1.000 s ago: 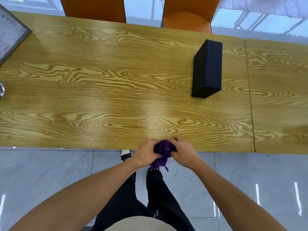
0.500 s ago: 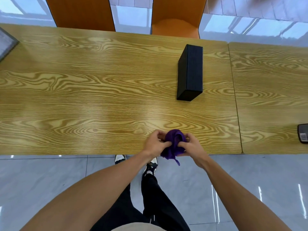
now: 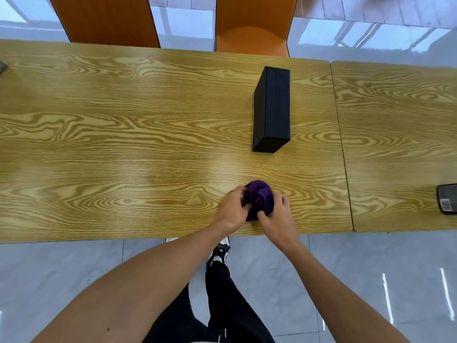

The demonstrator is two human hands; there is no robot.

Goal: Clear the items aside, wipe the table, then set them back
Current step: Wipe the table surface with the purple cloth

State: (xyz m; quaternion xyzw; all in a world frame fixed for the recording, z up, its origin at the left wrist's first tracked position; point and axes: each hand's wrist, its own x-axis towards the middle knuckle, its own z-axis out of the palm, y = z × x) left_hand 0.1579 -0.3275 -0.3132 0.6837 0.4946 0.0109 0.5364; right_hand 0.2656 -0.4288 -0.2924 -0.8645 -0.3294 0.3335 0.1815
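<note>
I bunch the purple cloth [image 3: 259, 199] w/ left hand [image 3: 232, 210] & right hand [image 3: 277, 219], both closed on it, above the surface [image 3: 123, 144] near edge. Wiping step probably; black box [image 3: 272, 107] stands nearby, so next I should press the cloth down flat.

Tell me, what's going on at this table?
A person is bunching a small purple cloth between the left hand and right hand, near the front edge of a wood-grain table. A tall black rectangular box stands further back. A dark flat device with a barcode label lies on the adjoining table at right.
</note>
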